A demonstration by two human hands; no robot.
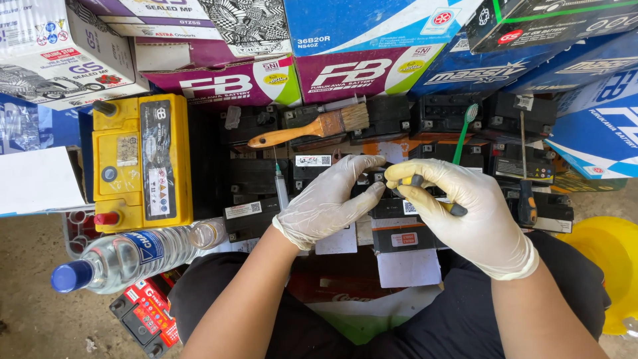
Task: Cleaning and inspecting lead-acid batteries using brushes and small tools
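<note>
Both my hands wear pale latex gloves and hover over a small black battery (392,209) among several black batteries. My right hand (465,213) grips a dark-handled tool (446,207) with yellow on it, its end pointing left toward my other hand. My left hand (329,199) has its fingers stretched right, fingertips touching the tool's end near the battery top. The tool's tip is hidden between the fingers.
A wooden-handled paintbrush (312,126) and a syringe (281,186) lie on the batteries. A yellow battery (141,163) stands at left, a clear water bottle (133,256) with a blue cap below it. A green toothbrush (463,133), a screwdriver (526,193) and stacked cartons (359,70) are behind. A yellow basin (611,266) is at right.
</note>
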